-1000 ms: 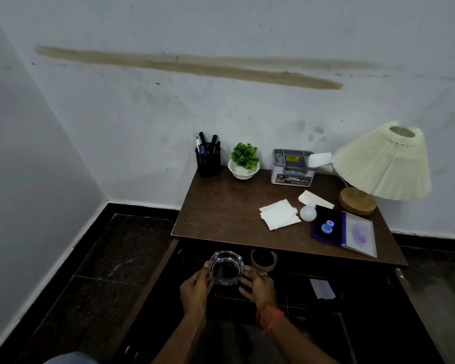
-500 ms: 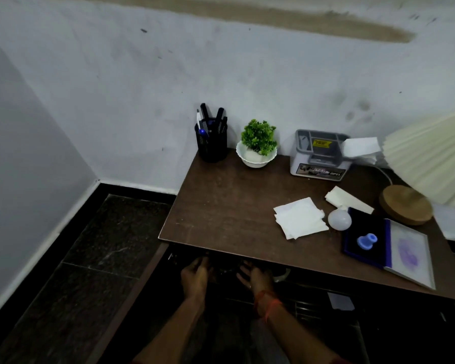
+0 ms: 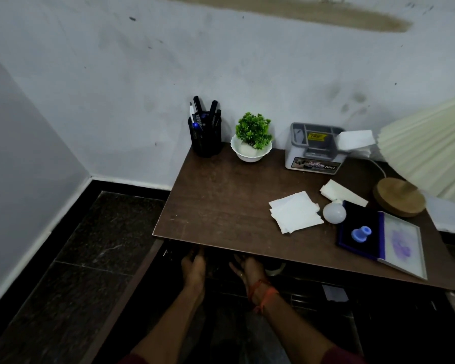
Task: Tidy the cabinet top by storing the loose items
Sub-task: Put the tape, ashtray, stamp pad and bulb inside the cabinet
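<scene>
Both my hands reach into the dark open compartment under the brown cabinet top (image 3: 221, 200). My left hand (image 3: 193, 266) and my right hand (image 3: 248, 269) lie side by side, and the top's front edge hides their fingertips. No object shows between them. On the top lie loose white papers (image 3: 294, 212), a white bulb (image 3: 334, 212), a folded white pad (image 3: 343, 193) and an open ink pad case (image 3: 402, 245) with a blue stamp (image 3: 361, 233) on it.
Along the wall stand a black pen holder (image 3: 205, 137), a small potted plant (image 3: 252, 137) and a grey organizer box (image 3: 314, 148). A lamp with a wooden base (image 3: 398, 197) fills the right corner. Inside the compartment are a tape roll (image 3: 275, 269) and a paper slip (image 3: 334, 292).
One second ago both hands held a glass ashtray in front of the cabinet. They have moved forward under the top, and the ashtray is out of sight. The view tilted down and closer.
</scene>
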The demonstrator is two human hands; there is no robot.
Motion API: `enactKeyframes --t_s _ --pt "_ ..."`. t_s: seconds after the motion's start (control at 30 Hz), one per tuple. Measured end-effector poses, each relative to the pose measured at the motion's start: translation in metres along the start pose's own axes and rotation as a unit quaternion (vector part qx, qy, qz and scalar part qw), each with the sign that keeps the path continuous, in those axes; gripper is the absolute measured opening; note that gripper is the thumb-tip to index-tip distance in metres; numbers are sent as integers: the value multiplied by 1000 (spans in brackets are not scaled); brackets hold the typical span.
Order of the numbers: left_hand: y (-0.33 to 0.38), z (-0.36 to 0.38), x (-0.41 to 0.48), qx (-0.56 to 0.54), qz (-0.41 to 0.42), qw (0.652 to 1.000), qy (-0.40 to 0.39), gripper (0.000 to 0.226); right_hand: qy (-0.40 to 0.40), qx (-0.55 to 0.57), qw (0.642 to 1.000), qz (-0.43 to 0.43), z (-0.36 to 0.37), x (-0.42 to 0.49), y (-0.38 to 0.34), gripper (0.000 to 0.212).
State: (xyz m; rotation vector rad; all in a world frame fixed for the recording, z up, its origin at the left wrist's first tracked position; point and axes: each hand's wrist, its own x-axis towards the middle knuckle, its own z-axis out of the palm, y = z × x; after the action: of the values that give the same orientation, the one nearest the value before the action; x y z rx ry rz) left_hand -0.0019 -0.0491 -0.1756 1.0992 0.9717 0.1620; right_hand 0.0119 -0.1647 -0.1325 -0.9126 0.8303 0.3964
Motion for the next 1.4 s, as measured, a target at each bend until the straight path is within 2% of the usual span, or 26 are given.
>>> enactKeyframes --t_s 0.07,0.2,0.4,0.6,0.83,1.03,1.23,1.4 --pt "-1 -2 -12 -28 -10 1000 -6 13 -7 3 1000 -1 -9 -8 5 37" --pt "-19 -7 -51 -71 -32 996 -29 23 -18 -4 1000 2 -31 -24 12 35" --pt "-48 3 -105 -50 -111 989 -82 27 1 2 1000 -17 -65 -49 11 36" --pt "-43 21 -131 -23 -77 989 -126 16 13 5 999 -34 -93 -60 -7 36" --pt "-40 44 -130 -6 -96 984 -152 21 28 13 999 -10 -99 -59 -21 17" --pt "-41 56 -117 16 -110 978 -175 15 27 21 999 2 -99 -40 -26 19" --pt "-39 69 -101 21 -119 979 -166 35 11 13 1000 0 -101 -27 -34 22" --pt "-39 70 -99 27 -116 982 -148 39 1 4 1000 -1 -101 -25 -37 22"
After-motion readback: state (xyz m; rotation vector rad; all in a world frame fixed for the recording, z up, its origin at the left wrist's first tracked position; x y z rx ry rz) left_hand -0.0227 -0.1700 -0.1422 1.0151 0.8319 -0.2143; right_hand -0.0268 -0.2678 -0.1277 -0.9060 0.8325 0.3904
